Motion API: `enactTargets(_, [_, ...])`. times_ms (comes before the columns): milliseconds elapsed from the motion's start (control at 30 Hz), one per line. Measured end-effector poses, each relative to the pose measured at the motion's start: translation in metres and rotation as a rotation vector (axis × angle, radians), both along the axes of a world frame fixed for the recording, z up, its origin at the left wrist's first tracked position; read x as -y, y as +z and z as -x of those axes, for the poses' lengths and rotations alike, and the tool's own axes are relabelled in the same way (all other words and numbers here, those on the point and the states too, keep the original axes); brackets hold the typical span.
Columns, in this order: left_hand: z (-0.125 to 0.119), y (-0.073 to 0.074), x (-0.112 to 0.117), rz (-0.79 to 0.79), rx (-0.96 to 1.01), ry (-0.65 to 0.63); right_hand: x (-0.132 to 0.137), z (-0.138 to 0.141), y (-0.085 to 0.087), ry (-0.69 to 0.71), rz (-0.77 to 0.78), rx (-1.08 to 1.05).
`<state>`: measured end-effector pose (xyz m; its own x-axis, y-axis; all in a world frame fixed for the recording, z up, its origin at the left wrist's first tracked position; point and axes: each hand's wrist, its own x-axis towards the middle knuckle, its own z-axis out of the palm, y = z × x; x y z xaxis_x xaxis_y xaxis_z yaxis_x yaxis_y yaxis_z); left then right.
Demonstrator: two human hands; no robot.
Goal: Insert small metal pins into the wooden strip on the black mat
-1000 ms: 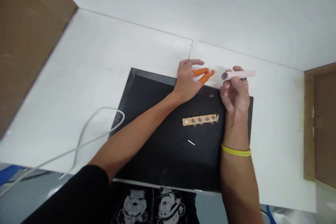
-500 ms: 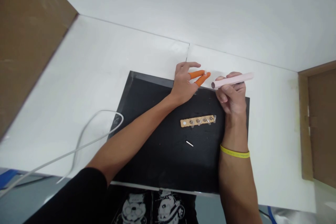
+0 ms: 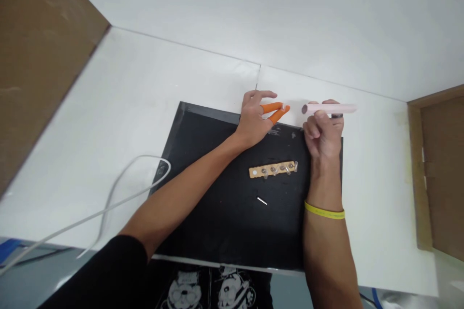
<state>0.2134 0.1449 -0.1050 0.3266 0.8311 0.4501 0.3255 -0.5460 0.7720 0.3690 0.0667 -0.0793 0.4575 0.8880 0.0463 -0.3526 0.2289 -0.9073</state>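
Observation:
My left hand (image 3: 253, 117) is over the far edge of the black mat, with orange finger cots (image 3: 272, 107) on the thumb and index finger. Their tips pinch a small pale piece (image 3: 283, 105), too small to name. To its right, my right hand (image 3: 324, 130) grips a pale pink cylindrical rod (image 3: 328, 108) with a dark near end, held roughly level. A tan strip (image 3: 271, 170) with several round metal fittings and short clear tubes lies on the mat below the hands. A short silver pin (image 3: 261, 201) rests nearer to me.
The black mat (image 3: 224, 231) lies on a white table (image 3: 101, 120). A white cable (image 3: 119, 181) loops at the left, onto the mat's corner. Brown panels stand at left (image 3: 43, 58) and right (image 3: 442, 169). A yellow wristband (image 3: 324, 210) circles my right wrist.
The pink rod has shifted slightly right and turned more level in my right hand. My left hand keeps its pinch, almost still. The strip and the pin stay in place.

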Motion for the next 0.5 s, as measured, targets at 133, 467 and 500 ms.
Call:
enactTargets(133, [0.0001, 0.0007, 0.0003, 0.003, -0.041, 0.001, 0.002, -0.0024, -0.0015, 0.208, 0.032, 0.012])
enactTargets(467, [-0.0009, -0.0015, -0.0003, 0.0, -0.012, -0.005, 0.0027, -0.0081, -0.0032, 0.189, 0.039, -0.015])
enactTargets(500, [-0.001, -0.0022, -0.0006, -0.008, -0.017, -0.005, 0.0025, -0.0079, -0.0033, 0.147, 0.045, -0.012])
